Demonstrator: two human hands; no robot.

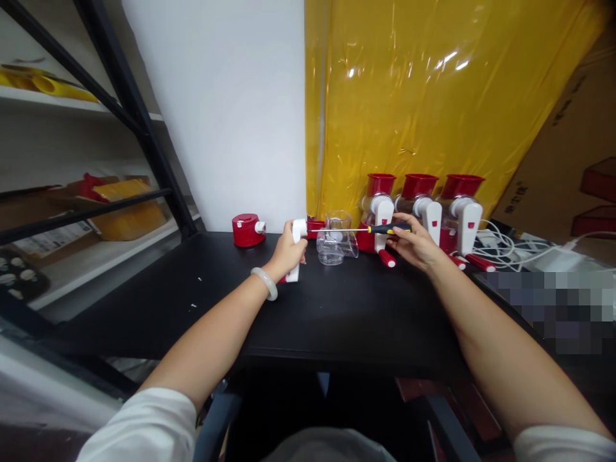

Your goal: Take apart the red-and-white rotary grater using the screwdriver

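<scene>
My left hand (285, 249) is closed around a white crank handle (299, 228) with a bit of red at its lower end. In my right hand (414, 240) is a screwdriver (389, 228) with a black and yellow grip. Its thin shaft lies level and points left at the upper part of the crank handle; whether the tip touches is too small to tell. Behind the shaft stands a clear plastic housing (332, 247) on the table. A red round base (248, 230) with a white knob sits left of my left hand.
Three assembled red and white rotary graters (464, 212) stand at the back right of the black table (337, 321). White cables (505, 247) and a white power strip (561, 258) lie to their right. Shelves with boxes (129, 215) are at the left, and yellow wrapping (409, 96) covers the back.
</scene>
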